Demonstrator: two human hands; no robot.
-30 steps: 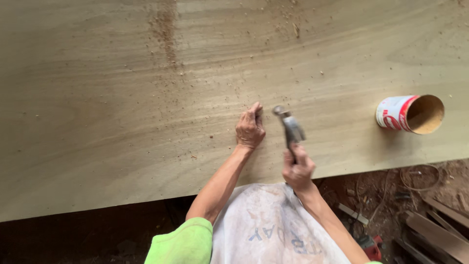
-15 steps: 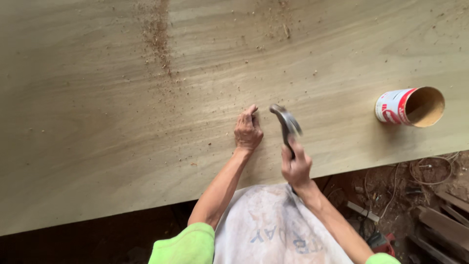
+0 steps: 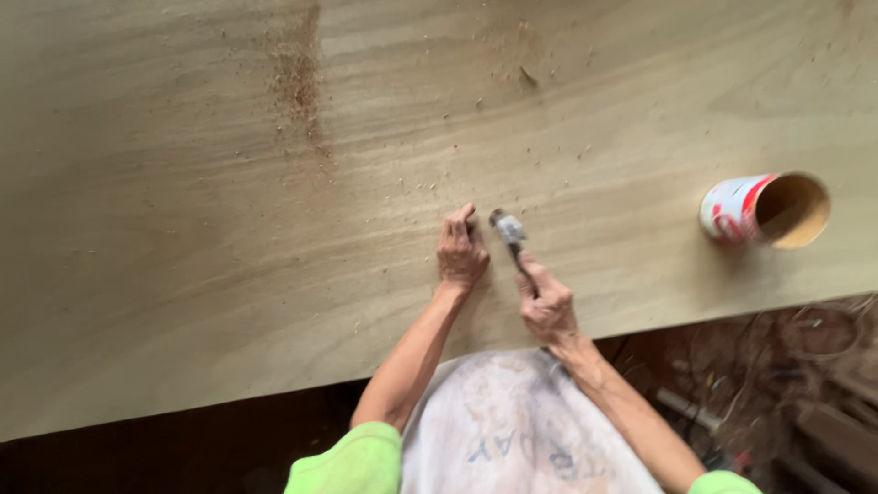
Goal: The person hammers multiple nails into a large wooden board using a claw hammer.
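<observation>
— Pale plywood fills nearly the whole view, a broad tabletop (image 3: 183,229) with its near edge running across at 6 o'clock and a dark, cluttered floor (image 3: 786,393) below at 5 o'clock. What are the hands doing?

— The left hand (image 3: 462,252) rests on the sheet near the centre, fingers drawn narrow and pinched together at their tips as if on something very small; I cannot tell what, it is too tiny to see. The right hand (image 3: 547,306) is closed around the handle of a hammer (image 3: 508,230), whose head sits just at 3 o'clock of the left fingertips, close above the wood.

— What could go wrong?

— The hammer head and the left fingers are almost touching. In my judgement a slightly off strike would land on a fingertip, or glance sideways and dent the sheet. Whatever is pinched could also bend or skip away if hit at a slant. Loose sawdust (image 3: 297,82), the reddish streak at 11 o'clock and the chips scattered round the hands, might let it slide.

— Any packages or labels?

— One: a cylindrical can (image 3: 764,210) lying on its side at 3 o'clock, well apart from the hands, its open brown mouth facing right. Its wrap is white with red patches. Being round and on its side, it might roll off the near edge if the sheet shakes.
</observation>
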